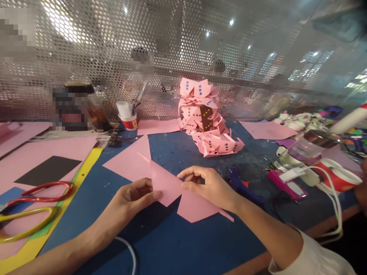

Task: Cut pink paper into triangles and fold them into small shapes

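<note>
A folded pink paper [166, 183] is held up between my two hands above the blue table. My left hand [140, 196] pinches its lower left part, thumb in front and fingers behind. At its right corner, my right hand [200, 181] closes thumb and fingertips on the edge. Below my right hand lies another pink paper piece [197, 208], with a thin pink strip at its right end. Behind my left hand a flat pink sheet [129, 158] rests on the table.
A stack of folded pink paper pieces [200, 110] stands at the back. Red scissors [47, 191] and yellow scissors [31, 225] lie left on paper sheets. To the right are a dark blue tool [243, 185], a magenta device [288, 186], a jar [312, 147] and a cable.
</note>
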Action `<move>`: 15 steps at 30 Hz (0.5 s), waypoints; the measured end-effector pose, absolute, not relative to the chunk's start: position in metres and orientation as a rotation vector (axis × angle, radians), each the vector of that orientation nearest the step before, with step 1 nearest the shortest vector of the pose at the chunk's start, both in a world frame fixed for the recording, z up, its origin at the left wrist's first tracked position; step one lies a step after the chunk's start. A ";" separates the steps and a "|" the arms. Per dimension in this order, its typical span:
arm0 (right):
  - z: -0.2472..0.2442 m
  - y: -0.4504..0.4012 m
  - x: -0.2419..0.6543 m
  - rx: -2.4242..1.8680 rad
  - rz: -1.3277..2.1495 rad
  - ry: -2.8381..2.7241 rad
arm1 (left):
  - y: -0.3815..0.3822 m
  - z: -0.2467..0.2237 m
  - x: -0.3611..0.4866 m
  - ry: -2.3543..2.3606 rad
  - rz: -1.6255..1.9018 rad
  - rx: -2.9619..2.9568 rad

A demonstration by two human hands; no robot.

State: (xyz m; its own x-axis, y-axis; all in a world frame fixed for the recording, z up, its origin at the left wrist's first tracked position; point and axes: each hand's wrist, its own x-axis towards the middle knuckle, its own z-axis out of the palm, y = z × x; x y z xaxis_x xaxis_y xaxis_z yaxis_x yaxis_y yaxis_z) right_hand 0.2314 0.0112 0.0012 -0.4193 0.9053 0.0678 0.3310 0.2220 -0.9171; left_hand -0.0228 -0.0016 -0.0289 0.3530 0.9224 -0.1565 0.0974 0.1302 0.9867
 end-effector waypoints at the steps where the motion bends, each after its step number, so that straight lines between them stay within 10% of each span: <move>1: 0.002 0.011 0.232 -1.134 1.167 -1.864 | -0.002 -0.029 -0.023 1.045 0.802 1.311; 15: 0.008 0.009 0.236 -1.096 0.987 -1.669 | 0.000 -0.032 -0.026 1.012 0.815 1.350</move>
